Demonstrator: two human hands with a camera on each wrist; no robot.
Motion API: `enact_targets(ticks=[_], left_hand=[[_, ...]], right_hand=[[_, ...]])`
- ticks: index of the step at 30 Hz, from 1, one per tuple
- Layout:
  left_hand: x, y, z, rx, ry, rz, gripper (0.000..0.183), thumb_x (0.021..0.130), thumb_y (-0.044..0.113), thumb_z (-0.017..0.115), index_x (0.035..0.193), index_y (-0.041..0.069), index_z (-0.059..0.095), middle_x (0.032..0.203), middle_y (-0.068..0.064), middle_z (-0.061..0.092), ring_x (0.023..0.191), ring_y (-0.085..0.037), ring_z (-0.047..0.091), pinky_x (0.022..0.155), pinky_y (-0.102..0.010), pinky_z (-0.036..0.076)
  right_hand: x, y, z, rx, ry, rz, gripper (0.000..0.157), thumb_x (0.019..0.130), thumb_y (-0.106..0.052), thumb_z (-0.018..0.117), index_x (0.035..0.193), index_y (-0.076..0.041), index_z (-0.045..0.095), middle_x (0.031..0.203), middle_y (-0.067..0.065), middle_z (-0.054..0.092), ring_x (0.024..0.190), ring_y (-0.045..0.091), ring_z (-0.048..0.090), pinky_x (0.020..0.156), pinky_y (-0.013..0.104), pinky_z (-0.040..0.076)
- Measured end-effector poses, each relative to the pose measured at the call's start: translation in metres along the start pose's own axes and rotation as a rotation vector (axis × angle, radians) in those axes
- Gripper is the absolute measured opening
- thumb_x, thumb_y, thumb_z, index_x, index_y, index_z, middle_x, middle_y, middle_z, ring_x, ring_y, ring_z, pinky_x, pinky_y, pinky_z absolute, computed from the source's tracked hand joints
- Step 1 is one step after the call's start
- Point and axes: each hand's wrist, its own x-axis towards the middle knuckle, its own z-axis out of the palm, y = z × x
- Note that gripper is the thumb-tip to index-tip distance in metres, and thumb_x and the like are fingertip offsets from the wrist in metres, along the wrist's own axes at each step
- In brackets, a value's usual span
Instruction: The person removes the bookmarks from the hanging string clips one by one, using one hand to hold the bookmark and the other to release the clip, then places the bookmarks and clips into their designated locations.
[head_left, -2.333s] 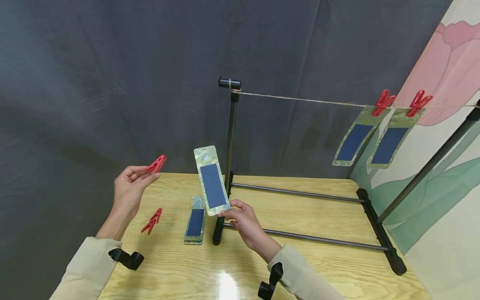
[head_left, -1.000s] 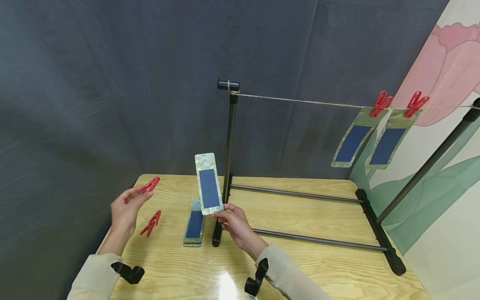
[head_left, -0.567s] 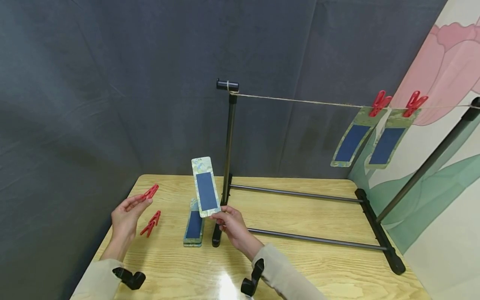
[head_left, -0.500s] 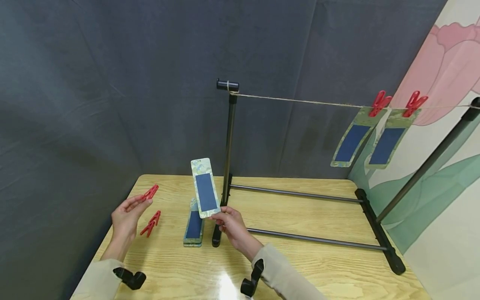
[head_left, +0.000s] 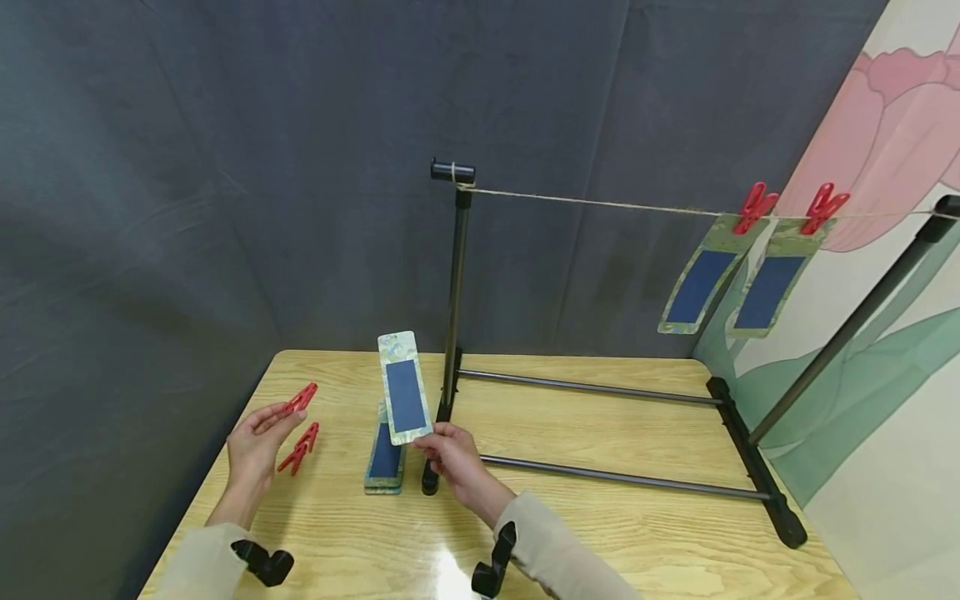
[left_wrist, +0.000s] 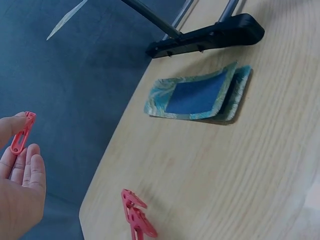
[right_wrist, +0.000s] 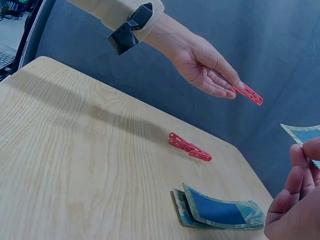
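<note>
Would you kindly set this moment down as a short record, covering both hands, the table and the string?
left hand: pinches a red clothespin
right hand: holds a blue-panelled card by its lower end
table: bears a loose clothespin, a stack of similar cards and a black stand
string: stretched between the stand's two posts
on the string: two hanging cards, each under its own red peg
behind: dark cloth

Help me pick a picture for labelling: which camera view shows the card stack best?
The left wrist view: the card stack lies uncovered there, its layers apart at one end. In the head view, the card in the right hand hides part of it. The right wrist view shows it low in frame, beside that hand.
</note>
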Motion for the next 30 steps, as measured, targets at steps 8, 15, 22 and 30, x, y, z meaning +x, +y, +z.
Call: enact_targets(ticks=[8,15,22,30], left_hand=[[-0.009,-0.004,-0.001,0.033,0.037,-0.016,0.059,0.064,0.028,0.093,0.115,0.012,0.067,0.106,-0.004,0.068,0.093,-0.016,0.065,0.070,-0.020,0.054],[-0.028,0.006,0.002,0.073,0.034,-0.062,0.057,0.062,0.032,0.093,0.110,0.014,0.068,0.100,0.001,0.068,0.086,-0.011,0.066,0.065,-0.021,0.054],[-0.046,0.020,0.004,0.051,0.005,-0.076,0.051,0.064,0.022,0.093,0.107,0.011,0.068,0.092,0.003,0.069,0.081,-0.009,0.067,0.069,-0.024,0.055],[-0.056,0.022,0.005,0.070,0.079,-0.096,0.051,0.060,0.024,0.095,0.103,0.012,0.070,0.088,0.005,0.069,0.077,-0.008,0.067,0.066,-0.021,0.055]], right_hand=[[0.002,0.007,0.000,-0.014,-0.002,0.004,0.012,0.087,-0.002,0.061,0.085,-0.010,0.054,0.082,0.002,0.070,0.064,0.007,0.051,0.055,0.021,0.037],[0.003,0.011,0.002,-0.011,0.011,0.017,0.008,0.087,-0.001,0.062,0.087,-0.008,0.058,0.077,-0.002,0.068,0.062,0.006,0.051,0.054,0.020,0.037],[-0.001,0.011,0.003,-0.020,0.028,0.026,0.005,0.086,0.003,0.060,0.088,-0.002,0.059,0.075,-0.001,0.068,0.060,0.006,0.049,0.056,0.021,0.037],[0.005,0.028,0.001,-0.035,0.054,0.043,0.007,0.086,0.000,0.063,0.087,-0.006,0.060,0.075,-0.003,0.068,0.061,0.005,0.049,0.053,0.020,0.035]])
